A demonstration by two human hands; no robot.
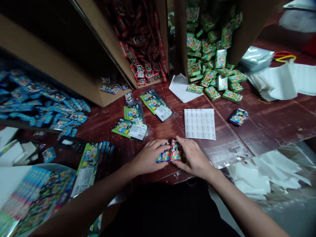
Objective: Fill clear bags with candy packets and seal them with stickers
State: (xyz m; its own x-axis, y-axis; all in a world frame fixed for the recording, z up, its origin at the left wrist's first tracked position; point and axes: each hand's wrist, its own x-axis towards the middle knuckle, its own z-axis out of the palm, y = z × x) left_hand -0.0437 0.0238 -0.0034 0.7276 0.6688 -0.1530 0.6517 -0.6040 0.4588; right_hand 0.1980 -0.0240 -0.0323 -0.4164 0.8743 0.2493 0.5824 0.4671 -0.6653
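My left hand (pixel 148 157) and my right hand (pixel 195 158) meet at the near edge of the dark red table (pixel 271 121). Together they press a small bunch of little packets (pixel 170 154), blue ones on the left and a red one on the right, between curled fingers. Just beyond the hands lies a white sticker sheet (pixel 199 123). To the left of it lie three clear bags with green header cards (pixel 134 125).
Tipped cardboard boxes spill blue packets (pixel 49 105) at left, red packets (pixel 143 62) at centre and green packets (pixel 212 75) at right. One purple packet (pixel 239 116) lies alone. White paper and clear bags (pixel 269 174) pile at right; filled packs (pixel 32 197) sit near left.
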